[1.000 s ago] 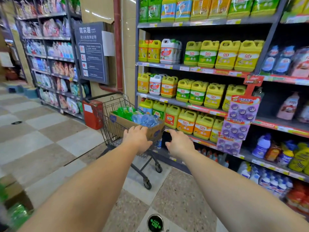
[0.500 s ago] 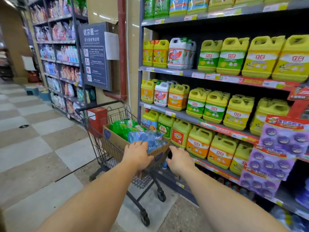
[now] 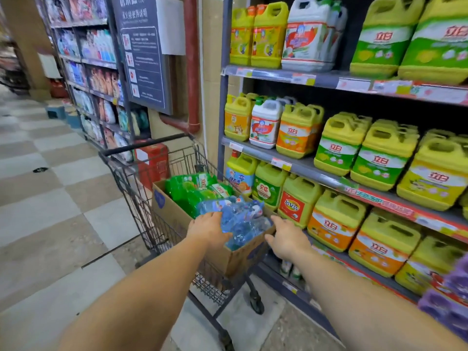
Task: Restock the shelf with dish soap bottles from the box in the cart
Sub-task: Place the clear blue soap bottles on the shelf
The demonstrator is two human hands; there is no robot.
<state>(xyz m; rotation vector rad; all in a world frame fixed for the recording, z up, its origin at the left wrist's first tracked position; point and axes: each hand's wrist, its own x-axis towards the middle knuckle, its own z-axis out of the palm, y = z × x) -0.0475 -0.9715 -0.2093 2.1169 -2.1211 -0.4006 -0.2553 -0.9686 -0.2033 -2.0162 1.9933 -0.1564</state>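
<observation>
The cart (image 3: pixel 162 198) stands just left of the shelf (image 3: pixel 298 165), open floor (image 3: pixel 50 211) farther left; both hands, left hand (image 3: pixel 207 230) and right hand (image 3: pixel 285 236), rest fingers loosely spread at the box (image 3: pixel 235 257) near edge.

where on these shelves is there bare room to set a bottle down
Bare shelf board shows on the middle shelf, between the orange-label jug and the green-label jugs. On the shelf above, a dark gap sits between the white jug and the big green-label jugs. The lower row is packed. The left hand rests on the blue packs.
</observation>
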